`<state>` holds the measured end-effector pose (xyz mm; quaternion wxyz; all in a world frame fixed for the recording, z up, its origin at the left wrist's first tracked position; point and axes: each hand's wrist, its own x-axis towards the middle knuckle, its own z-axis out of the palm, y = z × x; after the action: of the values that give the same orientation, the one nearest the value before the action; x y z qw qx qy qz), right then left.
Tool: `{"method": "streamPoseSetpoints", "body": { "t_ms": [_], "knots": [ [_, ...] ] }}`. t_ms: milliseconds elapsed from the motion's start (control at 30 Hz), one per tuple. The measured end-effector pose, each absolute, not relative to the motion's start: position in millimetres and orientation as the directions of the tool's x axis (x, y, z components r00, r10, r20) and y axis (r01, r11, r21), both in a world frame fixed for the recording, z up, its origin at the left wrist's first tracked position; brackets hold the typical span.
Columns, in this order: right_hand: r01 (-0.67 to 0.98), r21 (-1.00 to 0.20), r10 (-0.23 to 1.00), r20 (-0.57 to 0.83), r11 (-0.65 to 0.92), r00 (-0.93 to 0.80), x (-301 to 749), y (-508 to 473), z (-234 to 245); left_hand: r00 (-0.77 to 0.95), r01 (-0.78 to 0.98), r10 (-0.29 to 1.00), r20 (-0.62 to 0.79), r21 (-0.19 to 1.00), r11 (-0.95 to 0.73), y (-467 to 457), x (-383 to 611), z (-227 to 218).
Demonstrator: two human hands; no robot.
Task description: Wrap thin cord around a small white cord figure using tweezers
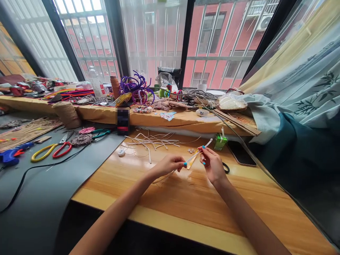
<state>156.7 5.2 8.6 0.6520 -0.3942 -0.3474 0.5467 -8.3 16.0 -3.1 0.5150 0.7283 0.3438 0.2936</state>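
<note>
A thin white cord is stretched on a slant between my two hands, above the wooden table. My left hand pinches its lower part between thumb and fingers. Higher up and to the right, my right hand grips it near the other end, which sticks out past the fingertips. Thin loose strands trail below my left hand. Under the cord lies a flat yellowish stick, partly hidden. Small white pieces rest just behind it. More white cords are spread out at the back of the table.
A green drink carton and a phone are at the right. A white tape measure sits left. Scissors, pliers and a blue glue gun lie on the grey mat. The cluttered window ledge borders the back.
</note>
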Motion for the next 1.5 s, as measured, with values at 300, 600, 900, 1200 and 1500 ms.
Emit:
{"method": "streamPoseSetpoints", "body": {
  "t_ms": [300,600,900,1200,1500],
  "knots": [
    [-0.501,-0.855,0.956,-0.023,0.132,0.292,189.2,24.1,2.4,0.882,0.151,0.467,-0.068,0.978,-0.143,-1.1,-23.0,18.8],
    [-0.355,-0.934,0.991,-0.077,-0.035,0.106,166.1,15.6,-5.9,0.717,0.452,0.543,0.437,0.301,-0.840,-2.9,-19.9,-9.1],
    [-0.154,-0.987,0.992,0.017,0.036,0.123,170.0,23.5,-4.3,0.853,0.317,0.242,0.462,-0.092,-0.944,-38.4,-24.1,-17.6],
    [0.108,-0.836,0.730,0.527,0.538,0.436,238.4,-116.0,37.2,0.541,0.612,0.759,0.362,0.449,-0.650,-38.2,-57.5,-28.7],
    [-0.372,-0.703,0.788,-0.465,-0.606,-0.403,197.7,-160.6,-18.2,0.539,0.354,0.629,0.561,0.527,-0.773,-96.5,-27.9,-9.2]
  ]
}}
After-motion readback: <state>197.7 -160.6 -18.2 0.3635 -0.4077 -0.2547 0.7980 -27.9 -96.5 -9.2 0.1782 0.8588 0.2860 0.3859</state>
